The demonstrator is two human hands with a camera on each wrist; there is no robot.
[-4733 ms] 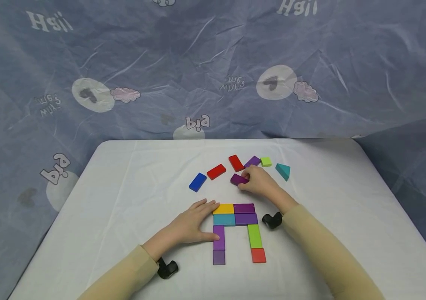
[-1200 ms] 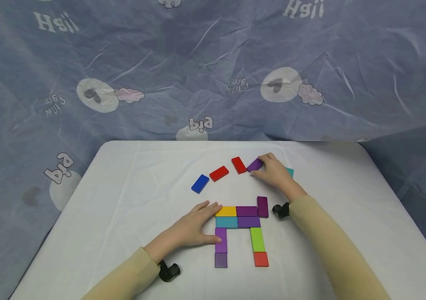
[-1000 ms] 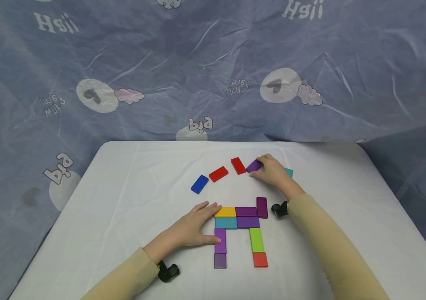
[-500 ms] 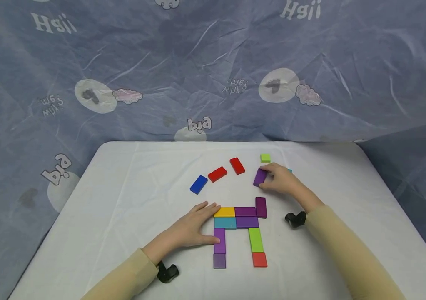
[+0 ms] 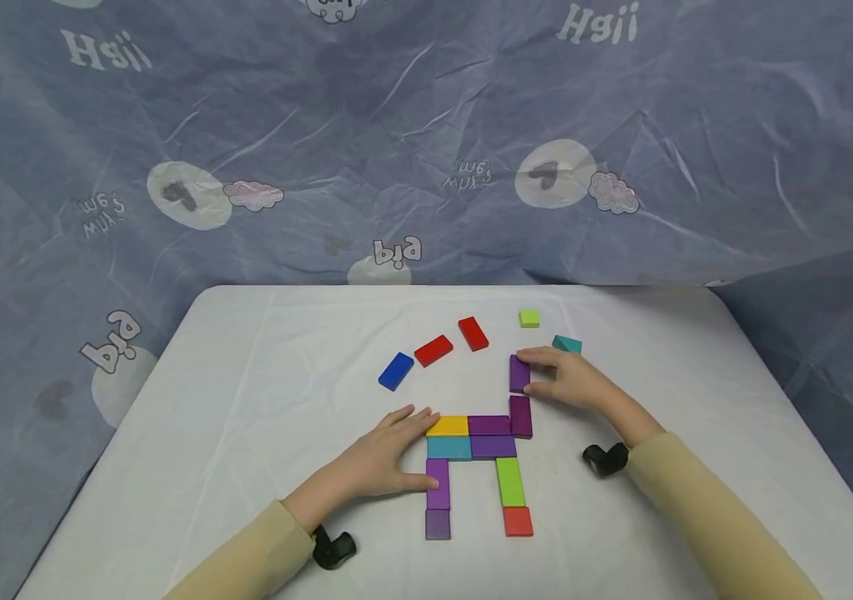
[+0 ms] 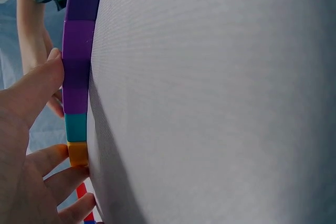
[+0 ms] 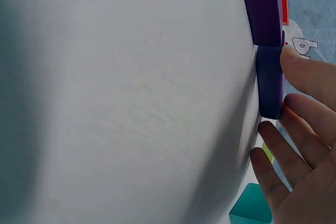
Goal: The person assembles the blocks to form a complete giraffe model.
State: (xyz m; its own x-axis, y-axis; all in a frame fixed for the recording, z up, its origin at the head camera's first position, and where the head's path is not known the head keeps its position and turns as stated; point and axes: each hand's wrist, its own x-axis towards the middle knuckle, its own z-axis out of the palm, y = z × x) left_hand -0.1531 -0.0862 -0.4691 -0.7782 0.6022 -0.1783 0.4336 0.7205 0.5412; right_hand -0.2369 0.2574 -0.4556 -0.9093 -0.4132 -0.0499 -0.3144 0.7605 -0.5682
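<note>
In the head view, my right hand (image 5: 572, 379) pinches a purple block (image 5: 519, 374) between thumb and index finger. That block lies just behind a dark purple upright block (image 5: 520, 417), almost end to end with it. My left hand (image 5: 369, 458) lies spread at the left side of the block figure, thumb on a violet block (image 5: 438, 483) and a fingertip on the yellow block (image 5: 447, 426). The figure also has a teal block (image 5: 449, 448), two more purple blocks in its top rows, a green block (image 5: 510, 482), a red block (image 5: 518, 522) and a lower violet block (image 5: 438, 525).
Behind the figure lie a blue block (image 5: 396, 372), a red block (image 5: 434, 351), another red block (image 5: 474, 333), a small lime block (image 5: 529, 318) and a teal triangular block (image 5: 567, 343), partly behind my right hand. A white cloth (image 5: 246, 375) covers the table.
Earlier my right hand set the dark purple block upright at the figure's right. It then took the purple block from the back and brought it nearer, turning it lengthwise. The left hand stayed.
</note>
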